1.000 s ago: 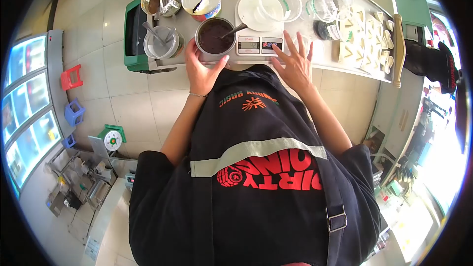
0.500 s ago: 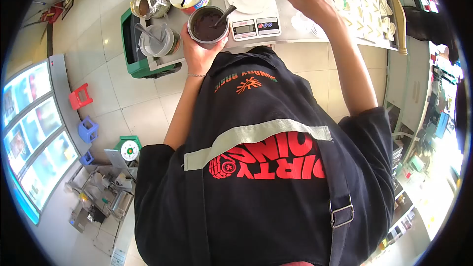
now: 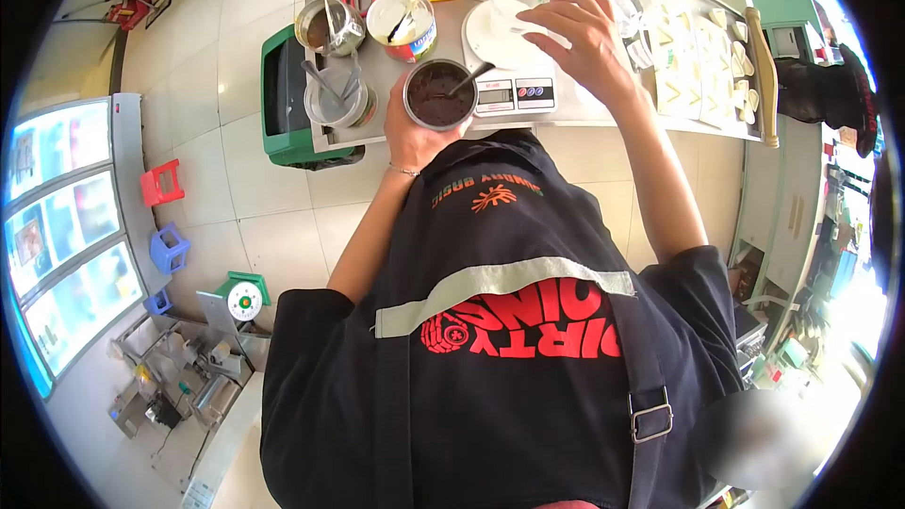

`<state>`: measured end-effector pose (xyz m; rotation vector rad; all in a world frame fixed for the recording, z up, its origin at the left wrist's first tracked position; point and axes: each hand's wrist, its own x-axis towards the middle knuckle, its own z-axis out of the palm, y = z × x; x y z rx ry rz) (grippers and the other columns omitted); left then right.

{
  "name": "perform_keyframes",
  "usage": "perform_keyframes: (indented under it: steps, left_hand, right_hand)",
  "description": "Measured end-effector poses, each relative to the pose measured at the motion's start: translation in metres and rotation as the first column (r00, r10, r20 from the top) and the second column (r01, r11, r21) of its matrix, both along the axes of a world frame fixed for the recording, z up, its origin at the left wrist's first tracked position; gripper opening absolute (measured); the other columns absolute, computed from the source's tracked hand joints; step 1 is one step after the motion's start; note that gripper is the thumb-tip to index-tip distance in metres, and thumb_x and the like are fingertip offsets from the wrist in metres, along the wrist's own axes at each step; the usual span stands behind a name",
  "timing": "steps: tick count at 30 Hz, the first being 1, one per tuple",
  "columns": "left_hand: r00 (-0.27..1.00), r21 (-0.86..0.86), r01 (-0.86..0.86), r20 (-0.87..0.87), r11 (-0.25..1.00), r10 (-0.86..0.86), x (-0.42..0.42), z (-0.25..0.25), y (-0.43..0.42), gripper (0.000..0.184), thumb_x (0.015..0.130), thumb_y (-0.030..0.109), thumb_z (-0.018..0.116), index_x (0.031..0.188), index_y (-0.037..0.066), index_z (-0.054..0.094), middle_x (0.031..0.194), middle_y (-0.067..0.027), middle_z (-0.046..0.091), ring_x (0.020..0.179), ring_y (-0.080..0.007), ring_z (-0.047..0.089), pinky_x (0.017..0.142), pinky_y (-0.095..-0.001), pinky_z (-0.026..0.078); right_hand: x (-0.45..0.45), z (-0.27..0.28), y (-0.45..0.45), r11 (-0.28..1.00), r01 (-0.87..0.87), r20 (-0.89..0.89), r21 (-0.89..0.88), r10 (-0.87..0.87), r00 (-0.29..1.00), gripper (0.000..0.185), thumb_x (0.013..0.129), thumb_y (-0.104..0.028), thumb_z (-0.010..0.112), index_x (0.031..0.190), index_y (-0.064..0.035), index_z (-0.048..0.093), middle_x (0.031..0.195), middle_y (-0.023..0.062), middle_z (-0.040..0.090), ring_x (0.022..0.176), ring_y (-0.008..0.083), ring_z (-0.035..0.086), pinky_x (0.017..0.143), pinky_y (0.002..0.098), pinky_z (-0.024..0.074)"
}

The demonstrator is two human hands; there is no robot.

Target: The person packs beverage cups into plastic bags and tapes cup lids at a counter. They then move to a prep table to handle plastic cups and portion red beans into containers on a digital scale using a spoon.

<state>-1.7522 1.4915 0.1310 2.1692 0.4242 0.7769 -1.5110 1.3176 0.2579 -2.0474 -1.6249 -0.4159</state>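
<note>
My left hand [image 3: 419, 139] is at the near edge of the tabletop [image 3: 377, 124], and it curls around the near left side of a round metal can [image 3: 436, 123]. The fingers of this hand are wrapped against the can wall, but most of them are hidden by it, so I cannot tell how each one is placed. Inside the can there is a dark brown mixture [image 3: 429, 85], and a spoon [image 3: 468, 78] leans in it, with the handle over the right rim. The can stands just beside the digital kitchen scale [image 3: 516, 106]; I cannot tell if its bottom touches the tabletop. My left elbow is bent, and the forearm goes forward and a little inward, with a thin bracelet [image 3: 405, 170] at the wrist.

My right arm reaches farther forward, and the forearm leans to the left. My right hand [image 3: 586, 36] is turned with its back upward and the fingers pointing left. The thumb and the forefinger are pinching a translucent plastic piece [image 3: 510, 15], whose exact shape is not clear, above the scale's round white plate [image 3: 483, 49]. The other fingers are bent close together beside the forefinger.
</note>
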Motion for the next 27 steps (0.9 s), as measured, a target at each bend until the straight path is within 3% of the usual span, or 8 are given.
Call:
perform_keyframes:
  steps: [4, 7, 9, 12, 14, 16, 21, 27]
  left_hand:
    - [0.994, 0.057, -0.01, 0.109, 0.998, 0.003, -0.003, 0.002, -0.002, 0.096, 0.065, 0.032, 0.097, 0.138, -0.002, 0.046, 0.129, -0.0164, 0.064, 0.116, -0.0295, 0.067, 0.103, -0.0425, 0.051]
    - [0.977, -0.178, 0.07, 0.21, 0.982, -0.031, -0.004, 0.011, -0.002, 0.102, 0.062, 0.03, 0.1, 0.141, -0.003, 0.045, 0.128, -0.0155, 0.064, 0.116, -0.0272, 0.066, 0.103, -0.0403, 0.052]
    - [0.976, -0.206, 0.107, 0.209, 0.973, -0.063, -0.007, 0.02, -0.001, 0.102, 0.062, 0.031, 0.1, 0.141, -0.004, 0.045, 0.129, -0.0158, 0.064, 0.116, -0.0272, 0.066, 0.103, -0.0407, 0.052]
    - [0.969, -0.257, 0.125, 0.237, 0.958, -0.063, -0.006, 0.024, -0.007, 0.104, 0.059, 0.035, 0.1, 0.141, 0.0, 0.048, 0.128, -0.0151, 0.065, 0.119, -0.0296, 0.065, 0.104, -0.0433, 0.05]
    - [0.973, -0.082, 0.098, 0.218, 0.992, -0.078, -0.007, 0.035, -0.006, 0.104, 0.056, 0.042, 0.1, 0.141, 0.005, 0.052, 0.129, -0.0131, 0.066, 0.122, -0.0328, 0.063, 0.107, -0.0478, 0.046]
    - [0.982, 0.182, 0.046, 0.174, 0.982, -0.078, -0.005, 0.054, -0.006, 0.105, 0.059, 0.056, 0.096, 0.142, 0.008, 0.053, 0.136, -0.0108, 0.065, 0.124, -0.032, 0.062, 0.114, -0.0535, 0.037]
    - [0.984, 0.219, 0.064, 0.148, 0.974, -0.098, -0.005, 0.055, 0.001, 0.106, 0.06, 0.056, 0.095, 0.143, 0.007, 0.052, 0.137, -0.0096, 0.065, 0.128, -0.0297, 0.062, 0.117, -0.0537, 0.034]
    - [0.983, 0.255, 0.034, 0.168, 0.966, -0.079, 0.004, 0.052, 0.003, 0.111, 0.058, 0.053, 0.098, 0.146, 0.008, 0.048, 0.139, -0.0078, 0.064, 0.129, -0.029, 0.062, 0.119, -0.0545, 0.032]
  right_hand:
    - [-0.001, 0.001, 0.001, 0.999, 0.02, -0.054, 0.044, -0.017, 0.998, 0.026, 0.083, -0.021, 0.084, 0.109, -0.0178, 0.08, 0.107, -0.0006, 0.076, 0.112, 0.0226, 0.063, 0.105, 0.0429, 0.0411]
    - [-0.007, 0.008, -0.002, 0.989, 0.034, -0.023, 0.142, -0.031, 0.999, 0.029, 0.082, -0.019, 0.085, 0.111, -0.0168, 0.08, 0.102, 0.001, 0.076, 0.107, 0.0238, 0.065, 0.099, 0.0413, 0.0464]
    - [-0.027, 0.019, -0.02, 0.99, 0.116, -0.281, 0.081, -0.089, 0.956, 0.036, 0.081, -0.017, 0.085, 0.117, -0.0161, 0.079, 0.092, 0.0016, 0.074, 0.092, 0.0221, 0.067, 0.085, 0.0374, 0.0526]
    - [-0.077, 0.027, -0.022, 0.992, 0.081, -0.836, -0.101, -0.129, 0.533, 0.038, 0.09, -0.019, 0.082, 0.126, -0.0095, 0.075, 0.083, 0.0013, 0.069, 0.072, 0.01, 0.06, 0.071, 0.03, 0.052]
    - [-0.105, 0.017, -0.012, 0.988, 0.15, -0.937, -0.046, -0.095, 0.336, 0.033, 0.096, -0.02, 0.077, 0.126, -0.0058, 0.074, 0.086, 0.0032, 0.071, 0.074, 0.009, 0.06, 0.071, 0.0286, 0.052]
    - [-0.12, 0.022, -0.005, 0.992, 0.122, -0.832, 0.015, -0.055, 0.552, 0.019, 0.1, -0.011, 0.07, 0.116, -0.0036, 0.076, 0.091, 0.0102, 0.073, 0.074, 0.0168, 0.065, 0.073, 0.0308, 0.054]
    - [-0.111, 0.021, -0.026, 0.966, -0.124, -0.444, 0.228, 0.217, 0.869, 0.021, 0.093, -0.002, 0.072, 0.114, -0.005, 0.073, 0.092, 0.0114, 0.072, 0.078, 0.0288, 0.067, 0.071, 0.0385, 0.0545]
    - [-0.124, 0.012, -0.028, 0.995, -0.033, -0.575, 0.095, 0.082, 0.814, 0.018, 0.097, -0.001, 0.066, 0.115, -0.0031, 0.068, 0.092, 0.013, 0.07, 0.078, 0.0317, 0.069, 0.07, 0.0422, 0.055]
